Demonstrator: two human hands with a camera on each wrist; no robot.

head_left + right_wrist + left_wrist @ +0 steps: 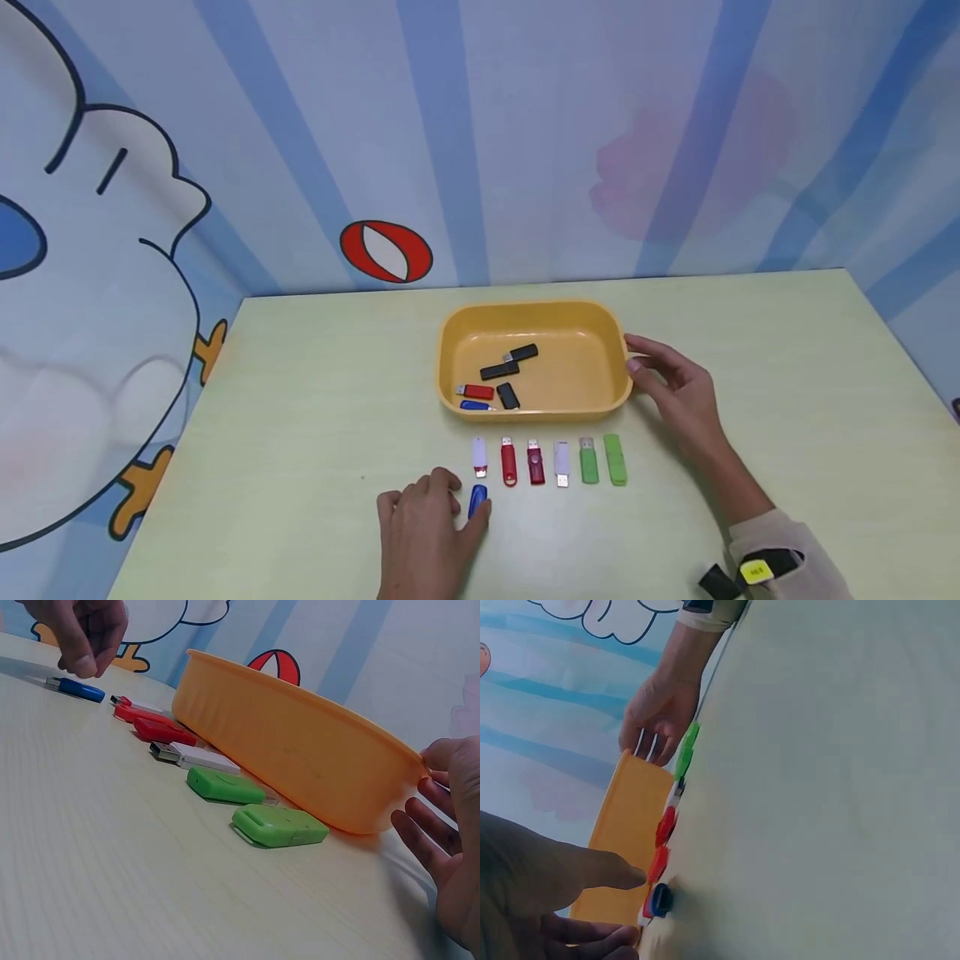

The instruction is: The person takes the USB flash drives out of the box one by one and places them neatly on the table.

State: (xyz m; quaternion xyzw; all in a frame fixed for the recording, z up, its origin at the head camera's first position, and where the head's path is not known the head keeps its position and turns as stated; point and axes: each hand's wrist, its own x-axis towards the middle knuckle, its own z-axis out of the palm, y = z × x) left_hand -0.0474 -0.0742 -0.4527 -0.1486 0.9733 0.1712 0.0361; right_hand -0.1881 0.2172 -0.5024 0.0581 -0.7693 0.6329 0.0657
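My left hand (426,533) hovers just above the table, its thumb and fingers loosely bent and apart, holding nothing. Beside its thumb lies a blue USB stick (477,500), which in the right wrist view rests on the table below the fingertips. With my right hand (686,404) I pinch the rim at the right end of a yellow tray (577,417), thumb at the rim and other fingers against the outer wall. Inside the tray lie several black sticks, a red USB stick (478,392) and a blue USB stick (474,406).
In front of the tray runs a row of USB sticks: white-and-red (480,457), red (509,462), dark red (536,463), white (562,462), and two green ones, the rightmost (616,460) at the row's end. A printed wall (525,150) stands behind the table (300,417).
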